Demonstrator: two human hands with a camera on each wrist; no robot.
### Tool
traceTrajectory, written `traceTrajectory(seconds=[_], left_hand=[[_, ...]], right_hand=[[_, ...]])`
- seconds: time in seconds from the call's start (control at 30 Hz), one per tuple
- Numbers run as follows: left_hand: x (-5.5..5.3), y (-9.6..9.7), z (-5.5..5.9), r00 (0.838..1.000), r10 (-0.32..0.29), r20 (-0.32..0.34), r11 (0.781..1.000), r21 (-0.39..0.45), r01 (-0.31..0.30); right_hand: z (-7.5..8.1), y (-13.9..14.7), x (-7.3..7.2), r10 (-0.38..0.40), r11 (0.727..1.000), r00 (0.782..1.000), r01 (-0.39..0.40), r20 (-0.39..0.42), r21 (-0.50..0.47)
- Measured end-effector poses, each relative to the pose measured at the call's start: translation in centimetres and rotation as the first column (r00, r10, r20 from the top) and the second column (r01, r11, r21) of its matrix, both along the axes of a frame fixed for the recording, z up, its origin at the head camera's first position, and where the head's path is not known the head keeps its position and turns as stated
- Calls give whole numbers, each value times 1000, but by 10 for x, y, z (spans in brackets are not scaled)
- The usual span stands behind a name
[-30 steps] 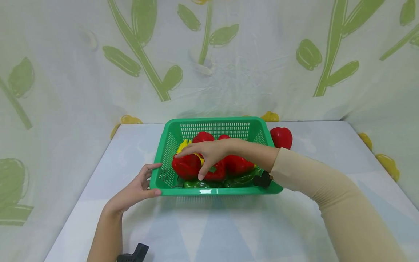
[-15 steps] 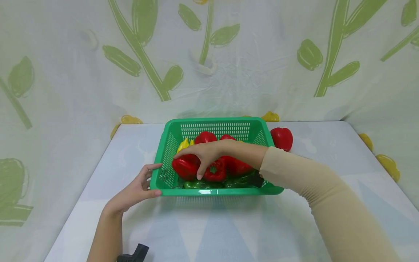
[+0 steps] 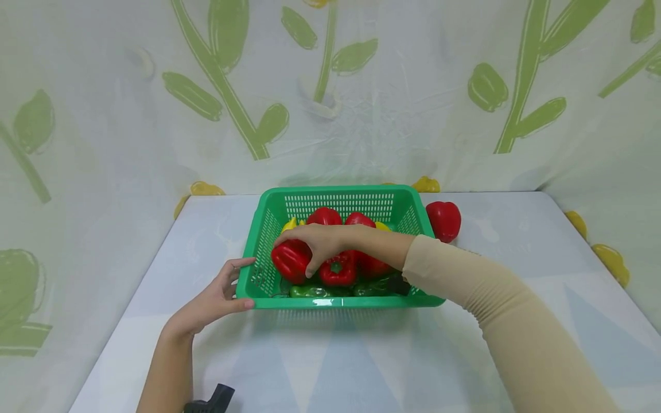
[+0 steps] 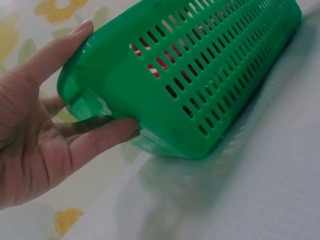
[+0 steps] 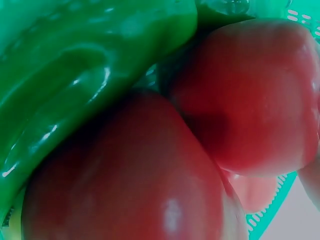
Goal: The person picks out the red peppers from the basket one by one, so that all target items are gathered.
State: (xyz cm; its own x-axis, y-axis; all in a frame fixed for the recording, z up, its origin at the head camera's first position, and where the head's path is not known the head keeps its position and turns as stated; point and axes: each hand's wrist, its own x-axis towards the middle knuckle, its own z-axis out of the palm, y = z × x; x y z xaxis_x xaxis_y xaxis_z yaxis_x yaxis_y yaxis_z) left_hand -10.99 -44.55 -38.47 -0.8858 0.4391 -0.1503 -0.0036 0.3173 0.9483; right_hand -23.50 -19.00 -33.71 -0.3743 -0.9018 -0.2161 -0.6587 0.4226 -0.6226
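A green plastic basket [image 3: 342, 302] holds several red bell peppers, yellow produce and long green peppers. My left hand [image 3: 214, 298] grips the basket's left end, and the left wrist view shows its thumb [image 4: 60, 50] and fingers on either side of the rim. Inside the basket, my right hand [image 3: 317, 244] has its thumb and fingers round a red bell pepper [image 3: 291, 263] at the left; its far fingertips are partly hidden. Beside it lies another red bell pepper [image 3: 338, 271]. The right wrist view shows a glossy green pepper [image 5: 75, 85] and red bell peppers [image 5: 135, 175] close up.
One red bell pepper [image 3: 444, 221] lies on the table outside the basket, by its right wall. The white and pale blue table [image 3: 325, 361] meets a leaf-patterned cloth [image 3: 403, 115] at the back and sides.
My right hand has shifted slightly left and its thumb and fingers have come round the left red bell pepper, which has turned a little. The left hand has stayed on the basket.
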Motion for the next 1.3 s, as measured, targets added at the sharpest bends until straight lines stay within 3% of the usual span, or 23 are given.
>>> traceTrajectory(seconds=[0.33, 0.57, 1.07, 1.3], left_hand=[[-2, -1, 0, 1000, -1, -6, 1000, -5, 1], [-3, 0, -1, 1000, 8, -7, 1000, -14, -8], [-2, -1, -3, 1000, 6, -4, 1000, -7, -6], [-1, -1, -3, 1000, 1, 3, 1000, 0, -1]], right_hand=[[-3, 0, -5, -7, 1000, 997, 5, 71, 25], [-4, -2, -6, -20, 999, 997, 17, 69, 45], [13, 4, -6, -40, 998, 995, 36, 93, 48], [26, 14, -10, -83, 997, 984, 83, 159, 8]])
